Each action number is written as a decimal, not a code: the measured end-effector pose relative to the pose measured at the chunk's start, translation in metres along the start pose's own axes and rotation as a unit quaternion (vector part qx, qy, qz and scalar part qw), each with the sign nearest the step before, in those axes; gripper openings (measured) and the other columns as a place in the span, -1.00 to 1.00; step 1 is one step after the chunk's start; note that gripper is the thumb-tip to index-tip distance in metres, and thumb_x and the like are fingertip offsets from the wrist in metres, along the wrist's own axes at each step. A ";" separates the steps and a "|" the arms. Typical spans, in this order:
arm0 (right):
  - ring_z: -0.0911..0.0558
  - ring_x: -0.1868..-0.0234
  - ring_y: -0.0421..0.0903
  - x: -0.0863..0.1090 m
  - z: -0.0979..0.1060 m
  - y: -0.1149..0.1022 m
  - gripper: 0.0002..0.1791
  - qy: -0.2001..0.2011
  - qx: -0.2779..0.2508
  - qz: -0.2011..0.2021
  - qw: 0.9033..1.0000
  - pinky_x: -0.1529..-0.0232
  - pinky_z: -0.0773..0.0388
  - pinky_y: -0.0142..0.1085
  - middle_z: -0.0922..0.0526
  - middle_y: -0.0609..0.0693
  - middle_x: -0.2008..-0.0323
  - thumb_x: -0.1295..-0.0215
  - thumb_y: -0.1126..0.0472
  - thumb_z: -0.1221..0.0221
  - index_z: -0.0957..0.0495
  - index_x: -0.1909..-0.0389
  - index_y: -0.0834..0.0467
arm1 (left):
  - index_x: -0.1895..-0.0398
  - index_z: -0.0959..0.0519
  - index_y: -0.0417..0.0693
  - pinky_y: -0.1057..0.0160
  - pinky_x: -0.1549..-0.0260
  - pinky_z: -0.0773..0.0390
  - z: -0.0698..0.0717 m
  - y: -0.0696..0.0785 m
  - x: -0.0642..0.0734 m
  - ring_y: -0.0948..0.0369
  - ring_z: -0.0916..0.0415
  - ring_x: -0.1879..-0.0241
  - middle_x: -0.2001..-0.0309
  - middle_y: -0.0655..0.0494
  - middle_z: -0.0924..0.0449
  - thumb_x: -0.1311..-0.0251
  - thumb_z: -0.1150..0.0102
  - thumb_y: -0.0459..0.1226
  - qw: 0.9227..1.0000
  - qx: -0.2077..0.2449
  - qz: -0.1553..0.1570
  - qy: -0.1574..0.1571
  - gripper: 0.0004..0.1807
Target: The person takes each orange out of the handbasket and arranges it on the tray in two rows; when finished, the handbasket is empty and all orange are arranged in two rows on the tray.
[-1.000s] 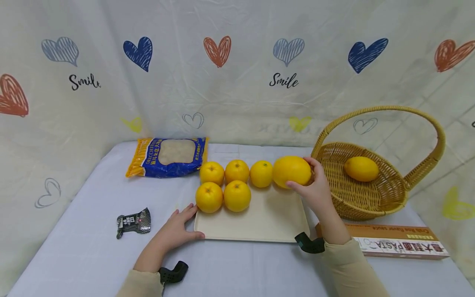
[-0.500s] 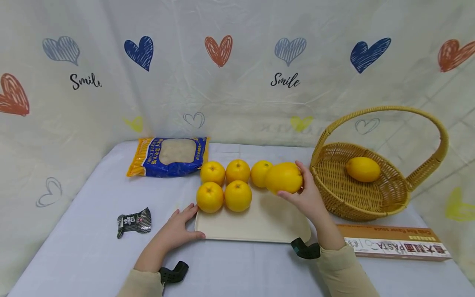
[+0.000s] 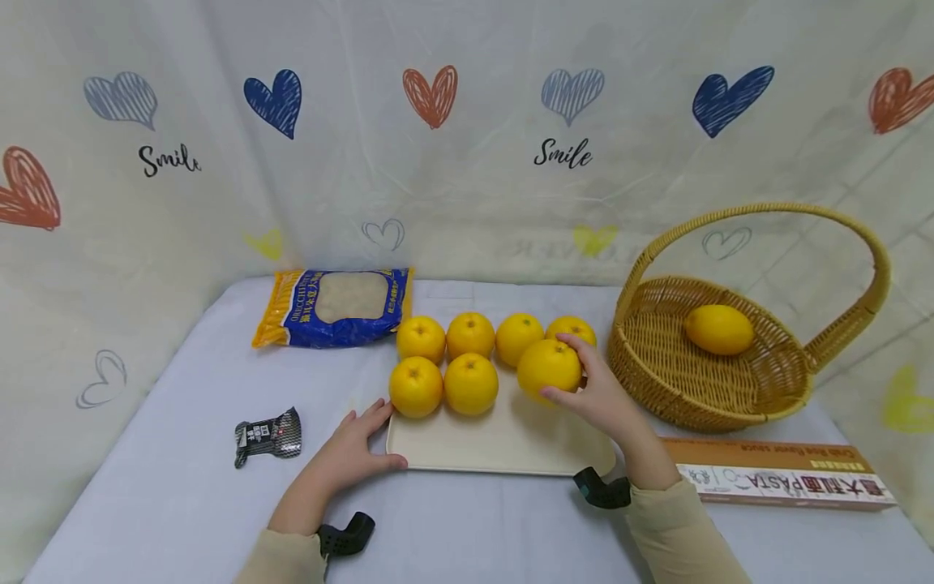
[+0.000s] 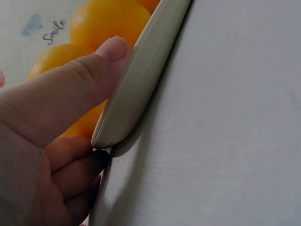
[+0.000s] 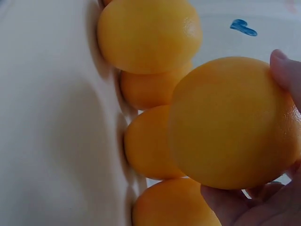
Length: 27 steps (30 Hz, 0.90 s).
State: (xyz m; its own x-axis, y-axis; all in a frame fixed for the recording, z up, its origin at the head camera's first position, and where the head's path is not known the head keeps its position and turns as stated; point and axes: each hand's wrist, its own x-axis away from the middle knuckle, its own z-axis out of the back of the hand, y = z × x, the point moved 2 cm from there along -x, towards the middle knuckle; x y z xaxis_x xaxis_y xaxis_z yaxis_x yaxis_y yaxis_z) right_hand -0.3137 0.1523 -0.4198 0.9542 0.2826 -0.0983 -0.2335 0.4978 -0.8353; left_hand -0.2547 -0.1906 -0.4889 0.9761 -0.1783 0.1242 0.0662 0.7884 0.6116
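My right hand point(image 3: 600, 397) grips an orange point(image 3: 549, 367) by its right side, fingers and thumb curled round it. That orange hangs over the right half of the cream tray point(image 3: 503, 450), close in front of the back row. In the right wrist view the held orange point(image 5: 230, 125) overlaps the oranges point(image 5: 150, 141) behind it. Several oranges point(image 3: 470, 332) line the tray's back edge, with two more point(image 3: 416, 387) in front on the left. At the tray's front left corner is my left hand point(image 3: 350, 450). The left wrist view shows its thumb point(image 4: 110, 56) on the rim and its other fingers curled by the corner.
A wicker basket point(image 3: 657, 385) with a tall handle stands on the right, holding one yellow oval-looking fruit point(image 3: 719, 330). Before it lies a pasta box point(image 3: 781, 474). A blue and yellow pasta bag point(image 3: 336, 308) lies back left, and a small black packet point(image 3: 268, 436) sits left of the tray.
My right hand has carried the orange left, toward me and lower over the tray. The orange at the back row's right end now shows behind it. My left hand stays at the tray corner.
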 end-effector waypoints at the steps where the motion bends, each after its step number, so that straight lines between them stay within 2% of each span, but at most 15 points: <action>1: -0.37 -0.10 0.14 0.000 -0.001 0.000 -0.11 -0.005 0.006 0.004 1.000 -0.01 -0.44 -0.03 -0.16 0.22 -0.24 -0.01 0.09 -0.32 -0.05 -0.32 0.14 | -0.33 -0.20 0.02 -0.13 -0.34 0.15 0.000 0.000 0.000 -0.01 -0.01 -0.38 -0.37 -0.03 -0.10 0.32 -0.31 0.25 1.000 0.001 0.003 -0.002 0.07; 5: -0.36 -0.12 0.11 -0.002 -0.005 0.001 -0.09 -0.017 0.037 0.022 0.999 -0.09 -0.36 0.02 -0.22 0.19 -0.23 0.04 0.05 -0.34 -0.08 -0.29 0.16 | -0.34 -0.19 0.04 -0.14 -0.34 0.16 0.001 0.000 -0.001 -0.02 0.01 -0.38 -0.37 -0.03 -0.09 0.33 -0.31 0.26 1.000 0.003 0.010 -0.006 0.08; 8: -0.33 -0.11 0.08 -0.003 -0.008 0.002 -0.12 -0.024 0.063 0.032 0.997 -0.09 -0.34 -0.01 -0.25 0.18 -0.21 0.07 0.02 -0.36 -0.15 -0.26 0.16 | -0.34 -0.20 0.03 -0.13 -0.35 0.17 0.000 0.001 -0.001 -0.01 0.01 -0.38 -0.37 -0.03 -0.10 0.32 -0.30 0.26 1.000 0.004 0.010 -0.005 0.08; 12: -0.29 -0.16 0.09 -0.005 -0.013 0.005 -0.13 -0.041 0.068 0.032 0.996 -0.13 -0.32 0.01 -0.23 0.19 -0.23 0.06 0.01 -0.35 -0.17 -0.26 0.18 | -0.34 -0.20 0.05 -0.12 -0.35 0.18 -0.001 0.002 -0.002 0.01 0.00 -0.38 -0.37 -0.01 -0.10 0.33 -0.30 0.27 1.000 0.005 0.013 -0.004 0.08; 16: -0.25 -0.25 0.13 -0.006 -0.018 0.008 -0.11 -0.051 0.072 0.032 0.996 -0.24 -0.22 0.08 -0.22 0.20 -0.27 0.07 0.01 -0.35 -0.17 -0.26 0.20 | -0.34 -0.20 0.06 -0.12 -0.35 0.17 0.000 0.003 -0.001 0.01 0.00 -0.38 -0.37 -0.01 -0.11 0.34 -0.30 0.27 1.000 0.007 0.018 -0.004 0.08; 21: -0.23 -0.28 0.16 -0.006 -0.023 0.010 -0.11 -0.046 0.092 0.034 0.994 -0.27 -0.17 0.10 -0.23 0.21 -0.28 0.09 0.03 -0.37 -0.18 -0.27 0.18 | -0.34 -0.20 0.04 -0.11 -0.36 0.18 0.000 0.003 0.000 0.02 -0.01 -0.38 -0.37 -0.03 -0.11 0.32 -0.30 0.26 1.000 0.004 0.016 -0.006 0.07; 27: -0.22 -0.30 0.14 -0.006 -0.026 0.013 -0.08 -0.044 0.077 0.020 0.996 -0.27 -0.18 0.09 -0.19 0.19 -0.31 0.08 0.00 -0.36 -0.15 -0.30 0.15 | -0.34 -0.20 0.04 -0.11 -0.35 0.18 0.001 0.004 0.001 0.00 0.00 -0.38 -0.37 -0.02 -0.11 0.31 -0.30 0.26 1.000 0.004 0.019 -0.007 0.06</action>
State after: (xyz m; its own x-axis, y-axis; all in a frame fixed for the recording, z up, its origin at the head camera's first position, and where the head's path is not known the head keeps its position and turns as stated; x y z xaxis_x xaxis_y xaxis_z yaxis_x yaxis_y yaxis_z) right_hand -0.3174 0.1355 -0.4438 0.9248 0.3727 -0.0757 -0.3035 0.6032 -0.7376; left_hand -0.2540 -0.1882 -0.4852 0.9749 -0.1566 0.1581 0.0277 0.7903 0.6121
